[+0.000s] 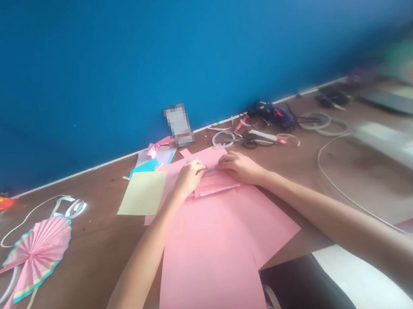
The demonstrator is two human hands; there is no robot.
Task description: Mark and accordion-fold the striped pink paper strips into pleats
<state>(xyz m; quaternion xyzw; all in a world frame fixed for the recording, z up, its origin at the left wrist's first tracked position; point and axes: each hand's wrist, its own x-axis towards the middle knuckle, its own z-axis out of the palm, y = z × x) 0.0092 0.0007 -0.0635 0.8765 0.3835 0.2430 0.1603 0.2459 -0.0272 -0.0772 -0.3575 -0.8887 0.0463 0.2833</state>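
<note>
A long pink paper sheet (209, 260) runs from the table over its near edge toward me. Its far end is gathered into narrow folds (215, 182) with a thin blue line along the top. My left hand (193, 174) pinches the left end of these folds, fingers closed. At the right end, my right hand (239, 166) grips the same paper with bent fingers. Parts of the folds are hidden beneath both hands. Another pink sheet (271, 225) lies under the long one. Beside my left hand rests a pale yellow sheet (141, 193).
On the left lies a pleated pink paper fan (43, 250) with a blue and yellow border. A blue glue gun (275, 115) and coiled cables (223, 139) sit at the back. A white power strip (410, 156) is on the right. The blue wall (187, 46) bounds the table.
</note>
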